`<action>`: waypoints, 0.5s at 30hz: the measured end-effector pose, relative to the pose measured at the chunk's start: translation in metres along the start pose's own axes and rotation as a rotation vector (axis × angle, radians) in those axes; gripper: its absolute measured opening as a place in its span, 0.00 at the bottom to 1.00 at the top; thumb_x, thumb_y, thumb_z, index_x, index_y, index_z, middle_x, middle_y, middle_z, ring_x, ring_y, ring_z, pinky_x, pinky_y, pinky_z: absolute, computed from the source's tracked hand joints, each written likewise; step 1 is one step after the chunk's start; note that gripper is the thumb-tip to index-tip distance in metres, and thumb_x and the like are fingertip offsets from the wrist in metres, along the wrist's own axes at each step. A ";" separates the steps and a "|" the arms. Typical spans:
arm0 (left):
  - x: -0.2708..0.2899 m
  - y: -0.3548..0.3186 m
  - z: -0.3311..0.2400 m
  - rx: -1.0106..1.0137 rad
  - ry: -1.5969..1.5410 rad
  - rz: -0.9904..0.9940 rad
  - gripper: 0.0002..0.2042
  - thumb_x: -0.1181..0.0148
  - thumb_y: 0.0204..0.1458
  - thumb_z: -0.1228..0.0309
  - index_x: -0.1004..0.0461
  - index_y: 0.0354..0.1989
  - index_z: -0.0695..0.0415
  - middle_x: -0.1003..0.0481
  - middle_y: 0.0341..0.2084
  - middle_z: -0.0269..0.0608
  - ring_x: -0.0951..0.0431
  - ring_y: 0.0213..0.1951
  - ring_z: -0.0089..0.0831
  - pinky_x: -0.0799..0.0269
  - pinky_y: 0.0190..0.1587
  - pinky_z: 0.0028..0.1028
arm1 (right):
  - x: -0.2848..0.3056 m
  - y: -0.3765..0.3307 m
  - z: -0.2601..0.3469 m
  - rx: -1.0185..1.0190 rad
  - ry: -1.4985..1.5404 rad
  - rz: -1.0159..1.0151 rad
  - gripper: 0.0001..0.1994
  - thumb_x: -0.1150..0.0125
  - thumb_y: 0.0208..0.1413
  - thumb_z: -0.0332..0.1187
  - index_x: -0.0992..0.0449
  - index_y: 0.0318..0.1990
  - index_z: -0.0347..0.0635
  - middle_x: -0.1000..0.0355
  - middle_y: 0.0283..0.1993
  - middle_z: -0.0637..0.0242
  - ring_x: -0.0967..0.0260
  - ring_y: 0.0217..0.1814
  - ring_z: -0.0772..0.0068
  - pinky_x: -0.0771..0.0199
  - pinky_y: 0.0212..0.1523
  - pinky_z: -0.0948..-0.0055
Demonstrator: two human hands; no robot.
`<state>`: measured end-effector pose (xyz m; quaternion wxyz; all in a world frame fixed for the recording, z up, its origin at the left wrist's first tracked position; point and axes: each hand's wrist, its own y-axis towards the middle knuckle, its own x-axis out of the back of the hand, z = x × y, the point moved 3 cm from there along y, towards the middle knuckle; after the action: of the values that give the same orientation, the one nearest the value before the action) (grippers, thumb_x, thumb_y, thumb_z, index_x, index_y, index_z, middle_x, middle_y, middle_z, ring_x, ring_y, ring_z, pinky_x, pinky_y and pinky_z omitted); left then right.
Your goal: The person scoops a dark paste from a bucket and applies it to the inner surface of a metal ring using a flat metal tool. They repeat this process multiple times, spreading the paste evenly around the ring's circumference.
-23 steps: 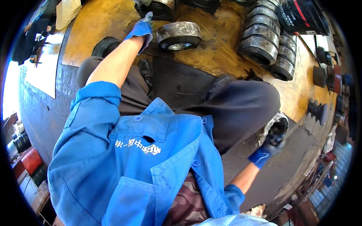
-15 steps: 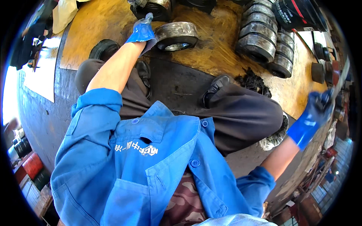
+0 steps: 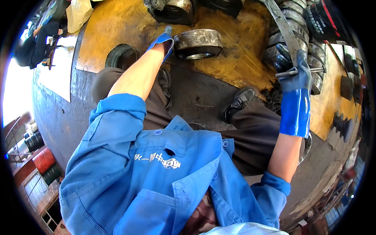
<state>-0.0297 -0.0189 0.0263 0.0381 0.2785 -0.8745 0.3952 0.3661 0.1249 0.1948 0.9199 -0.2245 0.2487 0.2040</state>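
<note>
My right hand (image 3: 294, 76), in a blue rubber glove with a darkened palm, is raised at the right. It is closed on a long flat metal bar (image 3: 282, 27), whose far end runs out of the top edge. A thin metal rod (image 3: 317, 70) crosses at the grip. My left hand (image 3: 161, 42), also blue-gloved, is beside a thick ring-shaped part (image 3: 197, 39) with a worn metal band and a black lower rim. One digit points up; the other fingers are hidden, so whether it grips the ring cannot be told.
Stacked ring parts (image 3: 293, 19) stand at the right, near a black bucket (image 3: 327, 21). A dark ring (image 3: 121, 56) lies left of my left forearm. More rings (image 3: 174, 11) stand at the top. My shoes (image 3: 239, 100) rest on the dark sheet. A person (image 3: 33, 47) is at the far left.
My right hand has swung in from the far right with the metal bar, now over the stacked rings. The left hand stays beside the ring. The whole view has shifted slightly.
</note>
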 end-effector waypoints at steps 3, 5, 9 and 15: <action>-0.010 0.014 -0.002 0.023 0.045 0.028 0.31 0.65 0.62 0.47 0.34 0.56 0.64 0.32 0.55 0.53 0.33 0.55 0.36 0.45 0.60 0.30 | 0.004 -0.006 -0.002 0.005 -0.048 -0.105 0.24 0.61 0.65 0.48 0.38 0.61 0.43 0.30 0.54 0.45 0.24 0.36 0.57 0.22 0.37 0.60; -0.019 0.020 -0.003 0.037 0.001 0.060 0.29 0.65 0.62 0.48 0.32 0.54 0.63 0.31 0.53 0.52 0.32 0.54 0.35 0.44 0.60 0.30 | 0.005 -0.011 0.002 0.012 -0.051 -0.126 0.24 0.60 0.65 0.48 0.38 0.61 0.43 0.30 0.53 0.45 0.24 0.35 0.58 0.22 0.36 0.62; -0.032 0.027 -0.005 0.072 -0.091 0.117 0.26 0.66 0.63 0.52 0.29 0.50 0.61 0.27 0.49 0.49 0.30 0.52 0.34 0.41 0.58 0.30 | 0.015 -0.015 0.008 0.007 -0.030 -0.232 0.20 0.56 0.64 0.47 0.36 0.57 0.46 0.29 0.52 0.47 0.24 0.35 0.61 0.23 0.34 0.63; -0.033 0.022 -0.005 0.078 -0.070 0.167 0.22 0.65 0.62 0.58 0.28 0.48 0.60 0.25 0.47 0.49 0.28 0.50 0.35 0.39 0.56 0.30 | 0.020 -0.021 0.013 -0.003 0.078 -0.118 0.17 0.55 0.64 0.46 0.36 0.56 0.54 0.29 0.52 0.44 0.24 0.35 0.58 0.23 0.33 0.63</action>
<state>-0.0136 0.0114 0.0051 -0.0366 0.2195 -0.8794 0.4209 0.3967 0.1198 0.2003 0.9196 -0.2480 0.2702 0.1408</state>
